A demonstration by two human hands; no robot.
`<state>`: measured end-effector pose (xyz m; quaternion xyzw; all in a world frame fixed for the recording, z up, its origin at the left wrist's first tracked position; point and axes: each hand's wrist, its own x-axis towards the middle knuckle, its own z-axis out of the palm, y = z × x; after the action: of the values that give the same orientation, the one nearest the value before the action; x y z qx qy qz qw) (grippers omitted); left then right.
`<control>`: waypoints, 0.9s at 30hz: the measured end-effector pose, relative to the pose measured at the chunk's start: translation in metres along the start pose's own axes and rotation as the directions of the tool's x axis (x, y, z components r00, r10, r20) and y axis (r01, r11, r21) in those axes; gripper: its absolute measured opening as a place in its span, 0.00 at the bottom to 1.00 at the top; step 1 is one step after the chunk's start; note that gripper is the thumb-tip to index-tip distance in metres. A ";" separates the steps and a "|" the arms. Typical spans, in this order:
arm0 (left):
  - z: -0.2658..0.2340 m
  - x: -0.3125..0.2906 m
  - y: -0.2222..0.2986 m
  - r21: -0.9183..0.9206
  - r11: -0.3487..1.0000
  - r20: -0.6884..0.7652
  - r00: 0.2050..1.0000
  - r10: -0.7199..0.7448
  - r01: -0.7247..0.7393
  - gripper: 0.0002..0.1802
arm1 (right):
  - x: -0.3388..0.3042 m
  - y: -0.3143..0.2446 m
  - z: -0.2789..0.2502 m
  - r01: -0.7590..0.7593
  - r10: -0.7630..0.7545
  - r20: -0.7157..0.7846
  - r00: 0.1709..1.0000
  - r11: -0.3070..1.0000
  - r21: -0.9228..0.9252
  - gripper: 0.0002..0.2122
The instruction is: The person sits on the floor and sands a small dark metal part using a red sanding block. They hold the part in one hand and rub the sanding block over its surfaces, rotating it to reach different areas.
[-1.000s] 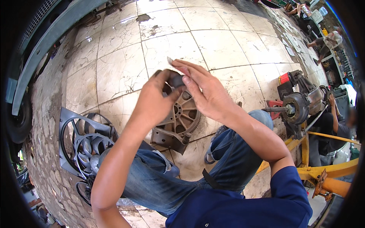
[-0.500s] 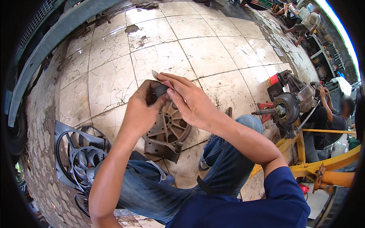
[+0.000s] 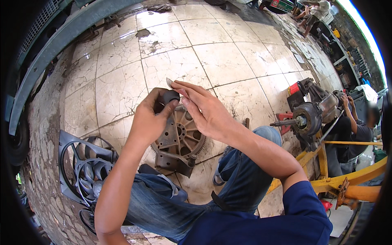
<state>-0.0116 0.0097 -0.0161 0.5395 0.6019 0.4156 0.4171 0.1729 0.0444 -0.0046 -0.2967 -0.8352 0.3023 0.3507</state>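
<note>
My left hand (image 3: pixel 153 112) grips a dark grey, round, short cylindrical part (image 3: pixel 170 96), with fingers and thumb curled about it. In my right hand (image 3: pixel 208 112), a folded piece of sandpaper (image 3: pixel 181 90), reddish on one face, is pinched under the fingers beside the part. A pale grey end (image 3: pixel 169 82) of the sheet sticks out past the fingertips. Whether the sandpaper touches the part I cannot tell. Below both hands, a toothed flywheel (image 3: pixel 189 134) lies on the tiles with a metal bracket plate (image 3: pixel 168 136) over its left side.
A radiator fan assembly (image 3: pixel 87 163) lies at the left. On the right, an axle-like metal assembly (image 3: pixel 306 120) rests by a red stand (image 3: pixel 284 121) and a yellow frame (image 3: pixel 343 178). A co-worker (image 3: pixel 357 126) sits behind it. Cracked tiles (image 3: pixel 220 57) spread ahead.
My right hand has shifted slightly right, away from the grey part, opening a small gap between the hands. My left hand has tilted a little, showing more of the part.
</note>
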 end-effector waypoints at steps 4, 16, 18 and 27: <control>0.005 -0.009 0.013 0.000 1.000 0.043 0.999 -0.013 0.013 0.12 | 0.000 -0.001 0.000 0.009 -0.009 -0.005 1.000 1.000 0.007 0.17; 0.003 -0.004 0.010 0.077 0.997 0.028 0.999 -0.017 0.014 0.14 | 0.000 -0.001 0.001 -0.005 0.005 -0.010 1.000 1.000 0.012 0.17; -0.004 0.001 0.007 0.045 0.998 0.015 0.998 -0.054 0.053 0.14 | 0.000 -0.001 0.002 -0.024 0.025 -0.017 1.000 0.999 0.022 0.17; -0.001 -0.004 0.015 -0.032 0.999 -0.074 0.997 -0.008 0.006 0.13 | 0.000 -0.001 -0.001 0.000 0.000 -0.033 0.999 1.000 0.001 0.18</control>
<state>-0.0074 0.0066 -0.0018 0.5147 0.6123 0.4434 0.4044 0.1731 0.0442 -0.0032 -0.3017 -0.8291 0.2976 0.3646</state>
